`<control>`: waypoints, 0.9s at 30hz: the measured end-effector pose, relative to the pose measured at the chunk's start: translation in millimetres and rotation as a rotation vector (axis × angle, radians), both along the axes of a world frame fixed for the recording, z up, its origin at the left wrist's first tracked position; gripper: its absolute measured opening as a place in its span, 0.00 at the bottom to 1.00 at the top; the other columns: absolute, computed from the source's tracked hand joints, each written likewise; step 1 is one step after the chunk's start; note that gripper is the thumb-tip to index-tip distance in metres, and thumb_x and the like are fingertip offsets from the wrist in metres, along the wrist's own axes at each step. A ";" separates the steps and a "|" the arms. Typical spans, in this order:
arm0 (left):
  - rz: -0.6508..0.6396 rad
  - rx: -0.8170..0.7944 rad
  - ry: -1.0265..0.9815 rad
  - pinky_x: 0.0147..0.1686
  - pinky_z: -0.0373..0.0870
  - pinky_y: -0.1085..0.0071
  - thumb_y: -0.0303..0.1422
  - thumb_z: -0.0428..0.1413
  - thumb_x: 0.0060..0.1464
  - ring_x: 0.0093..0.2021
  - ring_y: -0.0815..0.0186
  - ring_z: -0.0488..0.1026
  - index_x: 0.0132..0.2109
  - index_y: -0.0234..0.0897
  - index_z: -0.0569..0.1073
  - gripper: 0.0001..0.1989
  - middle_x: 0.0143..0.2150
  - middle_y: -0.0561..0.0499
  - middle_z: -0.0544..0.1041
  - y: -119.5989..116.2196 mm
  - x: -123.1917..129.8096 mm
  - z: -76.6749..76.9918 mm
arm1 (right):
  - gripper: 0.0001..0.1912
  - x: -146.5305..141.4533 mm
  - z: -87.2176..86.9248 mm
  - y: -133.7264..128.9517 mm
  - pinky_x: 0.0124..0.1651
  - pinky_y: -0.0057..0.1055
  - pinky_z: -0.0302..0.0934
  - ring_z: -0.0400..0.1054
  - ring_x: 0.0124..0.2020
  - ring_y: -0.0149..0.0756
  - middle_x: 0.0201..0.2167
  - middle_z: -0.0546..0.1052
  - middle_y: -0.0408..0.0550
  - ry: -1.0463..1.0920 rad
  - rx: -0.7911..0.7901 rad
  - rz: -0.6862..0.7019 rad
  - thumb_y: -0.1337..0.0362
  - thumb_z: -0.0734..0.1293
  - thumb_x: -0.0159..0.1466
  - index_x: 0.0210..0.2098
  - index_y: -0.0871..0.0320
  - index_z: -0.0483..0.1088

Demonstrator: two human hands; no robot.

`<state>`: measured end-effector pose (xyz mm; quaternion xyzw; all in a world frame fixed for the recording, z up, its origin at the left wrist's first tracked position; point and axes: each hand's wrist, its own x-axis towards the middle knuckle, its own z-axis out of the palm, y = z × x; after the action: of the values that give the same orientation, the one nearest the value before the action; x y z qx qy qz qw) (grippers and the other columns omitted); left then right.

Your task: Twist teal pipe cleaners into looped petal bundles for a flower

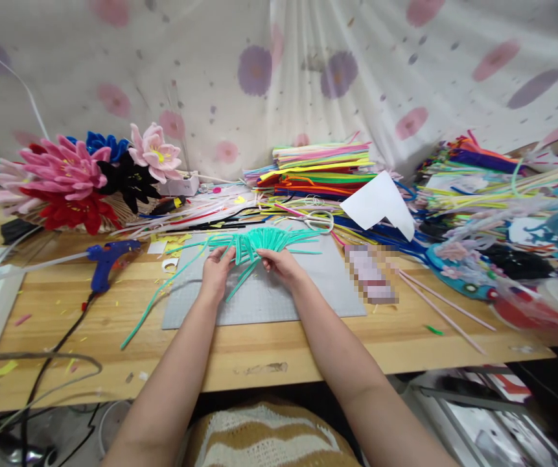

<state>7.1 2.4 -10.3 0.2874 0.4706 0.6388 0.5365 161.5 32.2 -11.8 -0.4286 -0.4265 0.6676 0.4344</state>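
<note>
Patterned curtain [201,71] hung behind the desk [269,347]. Mixed heap [477,188] of coloured fuzzy stems and bagged stuff filled the desk's back right corner. Fuzzy flowers [69,172], pink, red, black and blue, were bunched toward the back left corner. Grey mat [269,298] lay mid-desk, between back and front edges. Stem stack [317,172] sat behind it, by the desk's back edge.

Teal stem bundle [262,243]: held over the mat's back part, fanned out, loose ends sticking out both sides, one long strand running past the mat's left edge. Left hand [217,266] pinched its left side, thumb against fingers. Right hand [279,259] pinched its lower right side, fingers closed.

White paper [380,204] leaned on the stems beyond the mat's back right corner. Blue glue gun [106,263] was left of the mat. Scissors [321,212] lay by the mat's back edge. Green scrap [434,330] lay toward the desk's front right.
</note>
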 end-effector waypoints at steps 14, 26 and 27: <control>-0.002 -0.005 0.043 0.26 0.72 0.70 0.33 0.65 0.31 0.25 0.73 0.68 0.33 0.34 0.68 0.19 0.32 0.53 0.70 -1.2 2.6 1.9 | 0.16 1.5 -2.5 0.9 0.17 0.24 0.47 0.53 0.12 0.21 0.09 0.63 0.37 -0.066 -0.007 0.005 0.58 0.70 0.44 0.13 0.60 0.61; -0.098 -0.022 0.131 0.22 0.68 0.76 0.32 0.66 0.30 0.28 0.70 0.69 0.37 0.34 0.72 0.22 0.31 0.51 0.73 -3.3 3.6 1.0 | 0.16 1.4 -0.9 -3.6 0.19 0.25 0.48 0.53 0.13 0.22 0.10 0.63 0.37 -0.110 0.056 0.071 0.58 0.70 0.47 0.13 0.59 0.60; -0.106 -0.021 0.143 0.22 0.68 0.77 0.32 0.66 0.30 0.27 0.71 0.69 0.36 0.33 0.72 0.21 0.31 0.51 0.73 -3.2 3.7 0.5 | 0.17 1.3 -0.2 -4.1 0.19 0.25 0.48 0.53 0.13 0.22 0.10 0.63 0.37 -0.109 0.059 0.074 0.58 0.70 0.47 0.13 0.59 0.60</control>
<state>10.7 -0.8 -9.8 0.3510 0.4984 0.5823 0.5379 162.8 28.0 -11.9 -0.4354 -0.4844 0.6461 0.3980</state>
